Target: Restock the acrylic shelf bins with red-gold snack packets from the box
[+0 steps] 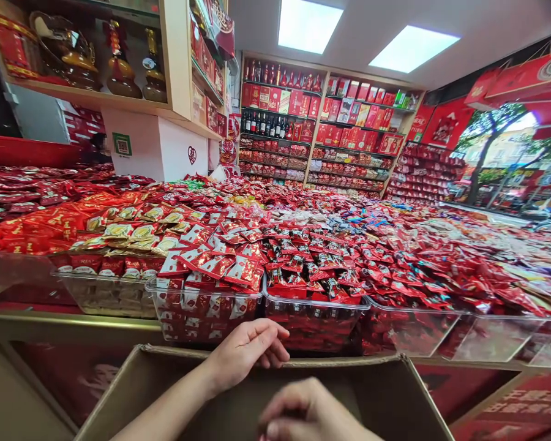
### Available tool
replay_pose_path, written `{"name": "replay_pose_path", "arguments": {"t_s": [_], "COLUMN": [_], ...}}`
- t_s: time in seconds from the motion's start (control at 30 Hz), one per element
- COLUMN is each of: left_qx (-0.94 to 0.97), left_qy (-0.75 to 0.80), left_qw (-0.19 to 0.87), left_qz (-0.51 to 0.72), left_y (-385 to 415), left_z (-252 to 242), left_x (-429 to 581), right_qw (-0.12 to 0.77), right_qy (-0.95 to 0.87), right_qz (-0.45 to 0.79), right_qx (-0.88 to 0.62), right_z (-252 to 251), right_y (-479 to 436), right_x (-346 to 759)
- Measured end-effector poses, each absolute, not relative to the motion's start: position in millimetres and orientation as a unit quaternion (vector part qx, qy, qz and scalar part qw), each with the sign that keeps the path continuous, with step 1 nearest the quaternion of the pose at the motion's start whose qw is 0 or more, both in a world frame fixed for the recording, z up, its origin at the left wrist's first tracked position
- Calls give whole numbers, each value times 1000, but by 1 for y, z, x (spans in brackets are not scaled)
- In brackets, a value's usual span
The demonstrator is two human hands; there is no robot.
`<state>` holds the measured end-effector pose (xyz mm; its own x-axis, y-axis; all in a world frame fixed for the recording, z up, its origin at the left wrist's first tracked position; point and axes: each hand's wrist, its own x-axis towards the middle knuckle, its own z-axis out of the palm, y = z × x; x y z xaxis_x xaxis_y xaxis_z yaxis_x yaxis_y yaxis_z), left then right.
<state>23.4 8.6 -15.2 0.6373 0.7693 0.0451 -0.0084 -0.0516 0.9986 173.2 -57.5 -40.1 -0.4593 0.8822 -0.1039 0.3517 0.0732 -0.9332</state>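
An opened cardboard box (140,383) stands below the candy display, its far rim just in front of the tubs. My left hand (245,352) hovers over that far rim, fingers loosely bent and nothing visible in them. Over the box's inside, my right hand (314,410) is curled and somewhat blurred. A speck of red shows by its thumb at the picture's lower edge; I cannot make out what it is. Nearest my left hand is a clear tub (206,295) of red-and-white candy packets (215,260). Beside it, another clear tub (316,302) holds red-and-black packets (310,266).
More tubs of red packets (413,275) extend rightward, and gold-and-red packets (128,229) lie leftward. A gold-coloured counter edge (73,323) runs below. Shelves of boxes and bottles (280,101) line the back wall; a cabinet (179,61) juts out at upper left.
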Motion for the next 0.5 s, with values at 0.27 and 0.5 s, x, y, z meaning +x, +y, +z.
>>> {"name": "replay_pose_path", "arguments": {"t_s": [0.27,0.5], "left_qx": [670,664], "left_qy": [255,266], "left_qw": [634,637], "left_qz": [290,289], "left_y": [8,5], "left_z": [-12,-10], "left_x": [21,27], "right_qw": [554,569], "right_qy": [-517,-453], "right_qz": [453,537], "right_qx": [-470,-428], "right_z": [-7,-25], "right_y": [-23,-21], "right_x": [190,195]}}
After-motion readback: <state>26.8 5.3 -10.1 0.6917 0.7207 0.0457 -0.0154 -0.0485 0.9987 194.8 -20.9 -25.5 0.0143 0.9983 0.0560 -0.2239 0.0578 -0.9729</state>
